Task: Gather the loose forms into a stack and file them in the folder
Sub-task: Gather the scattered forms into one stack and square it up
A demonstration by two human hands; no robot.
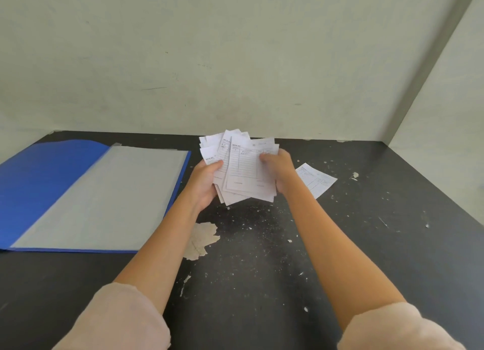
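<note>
Soft, even daylight fills the scene, with no hard shadows on the dark table [366, 245]. The pale wall [235, 48] looks flat and slightly greenish. The wide lens bends the table edges and the corner at the right. The print on the papers [243, 166] is blurred and unreadable; the sleeves [117, 321] look soft.

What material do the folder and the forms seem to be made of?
Folder: probably plastic, blue cover with a slight sheen and fine ribs; its inner sleeve looks translucent, frosted. Forms: thin matte white paper; they fan, bend and show printed lines.
</note>
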